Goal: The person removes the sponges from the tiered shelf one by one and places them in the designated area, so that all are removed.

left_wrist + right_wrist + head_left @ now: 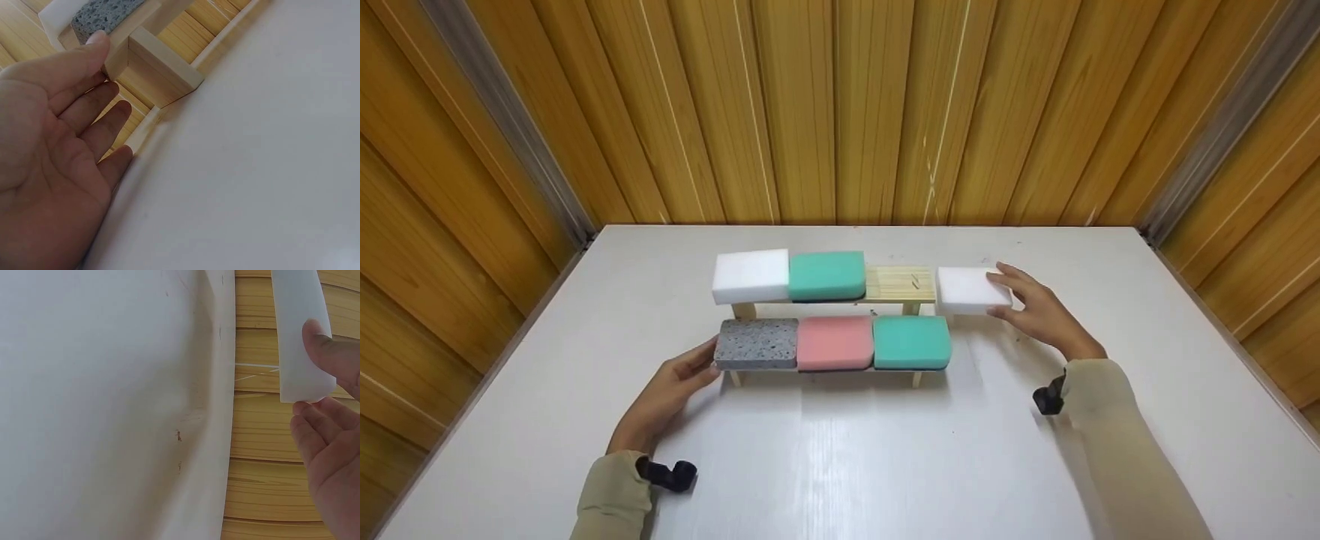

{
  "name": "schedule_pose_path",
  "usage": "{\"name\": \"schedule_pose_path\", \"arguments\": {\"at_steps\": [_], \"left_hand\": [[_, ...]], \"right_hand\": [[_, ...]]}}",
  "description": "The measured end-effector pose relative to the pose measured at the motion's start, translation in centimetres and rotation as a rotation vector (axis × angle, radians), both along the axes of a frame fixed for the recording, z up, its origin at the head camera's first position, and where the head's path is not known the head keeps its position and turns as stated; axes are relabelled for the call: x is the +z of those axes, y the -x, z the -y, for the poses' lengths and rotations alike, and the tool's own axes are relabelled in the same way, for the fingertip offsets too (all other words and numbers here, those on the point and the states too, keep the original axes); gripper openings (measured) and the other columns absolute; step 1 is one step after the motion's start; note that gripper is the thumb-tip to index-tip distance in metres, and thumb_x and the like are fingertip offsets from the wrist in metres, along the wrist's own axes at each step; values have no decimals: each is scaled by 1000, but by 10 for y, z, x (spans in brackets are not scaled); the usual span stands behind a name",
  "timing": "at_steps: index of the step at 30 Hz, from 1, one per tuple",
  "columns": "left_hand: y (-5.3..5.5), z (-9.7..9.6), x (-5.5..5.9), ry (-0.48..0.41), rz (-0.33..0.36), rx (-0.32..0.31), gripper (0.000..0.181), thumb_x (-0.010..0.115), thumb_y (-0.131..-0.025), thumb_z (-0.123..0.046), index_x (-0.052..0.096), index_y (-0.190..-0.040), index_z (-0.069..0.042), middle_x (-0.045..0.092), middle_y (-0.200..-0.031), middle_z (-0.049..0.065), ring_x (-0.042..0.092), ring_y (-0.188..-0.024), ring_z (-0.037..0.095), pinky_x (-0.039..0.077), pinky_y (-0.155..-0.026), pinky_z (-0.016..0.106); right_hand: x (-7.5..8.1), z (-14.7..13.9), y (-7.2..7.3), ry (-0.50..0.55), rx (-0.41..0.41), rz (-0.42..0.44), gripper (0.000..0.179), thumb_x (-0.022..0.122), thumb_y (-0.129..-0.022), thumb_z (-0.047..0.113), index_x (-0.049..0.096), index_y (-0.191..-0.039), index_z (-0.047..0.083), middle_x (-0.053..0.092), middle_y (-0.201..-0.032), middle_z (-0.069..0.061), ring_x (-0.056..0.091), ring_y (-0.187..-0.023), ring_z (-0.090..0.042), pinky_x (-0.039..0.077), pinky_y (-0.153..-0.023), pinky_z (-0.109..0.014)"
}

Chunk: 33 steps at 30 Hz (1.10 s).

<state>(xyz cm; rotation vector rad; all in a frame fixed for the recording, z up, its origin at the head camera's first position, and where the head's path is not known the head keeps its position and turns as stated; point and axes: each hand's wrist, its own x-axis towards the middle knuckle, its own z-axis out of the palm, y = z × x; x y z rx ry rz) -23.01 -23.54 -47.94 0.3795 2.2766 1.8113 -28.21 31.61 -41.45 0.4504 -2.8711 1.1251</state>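
Note:
To the right of the back wooden stand [901,283], my right hand [1039,311] holds a white sponge block [971,291] by its right end. In the right wrist view the thumb lies on the side of that white block [304,343] and the fingertips touch its end. My left hand [671,390] grips the left end of the front wooden stand [160,67], thumb at the corner beside a grey speckled block [757,345]. Right of the grey block sit a pink sponge [835,343] and a green sponge [912,342].
On the back stand another white block [751,275] and a second green sponge [828,274] stand side by side, with bare wood to their right. Both stands are on a white table [840,465]. Yellow wood-patterned walls [862,112] rise behind and at both sides.

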Motion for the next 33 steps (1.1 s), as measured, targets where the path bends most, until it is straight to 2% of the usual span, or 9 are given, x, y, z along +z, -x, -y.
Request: {"name": "schedule_pose_path", "arguments": {"at_steps": [2,6,10,17,19,25,33], "left_hand": [[0,0,0,0,-3,-2,65,60,-95,-23,29,-150,-5,30,-156,10,26,-145,24,29,-111,16],[0,1,-1,10,-9,-5,64,60,-95,-21,30,-150,-6,28,-157,10,24,-146,26,29,-115,27],[0,1,-2,11,-16,-13,63,59,-96,-20,30,-150,-7,26,-158,11,23,-147,27,27,-116,34],[1,2,0,6,-30,-10,63,59,-96,-21,30,-150,-6,28,-157,11,25,-146,26,30,-112,18],[1,3,0,11,-35,-10,63,59,-96,-21,30,-150,-5,28,-157,11,25,-146,26,30,-111,17],[1,2,-1,24,-25,2,64,60,-95,-24,30,-150,-6,29,-156,11,26,-145,27,29,-114,25],[0,0,-1,8,-17,-9,66,61,-95,-25,30,-150,-7,29,-157,9,26,-145,23,31,-109,13]], "right_hand": [[-3,0,1,-1,7,-10,61,68,-89,13,42,-142,-4,23,-157,-23,21,-144,-44,29,-114,-53],[-8,0,1,15,22,-9,60,68,-89,11,42,-141,-6,23,-156,-24,21,-143,-44,29,-114,-54],[-12,-1,3,3,13,20,60,67,-90,10,41,-142,-5,22,-157,-24,19,-144,-44,28,-115,-54],[-16,3,7,-25,-13,95,60,64,-91,8,39,-144,-3,18,-158,-22,14,-146,-43,25,-117,-54],[-17,4,8,-29,-26,120,60,64,-92,9,38,-145,-1,17,-159,-20,13,-147,-41,24,-118,-53],[-22,3,9,-48,-55,173,61,63,-93,15,37,-146,3,15,-161,-17,11,-147,-41,17,-120,-54],[-25,0,7,-61,-73,206,62,64,-92,18,37,-147,6,13,-161,-15,9,-147,-41,12,-120,-57]]}}
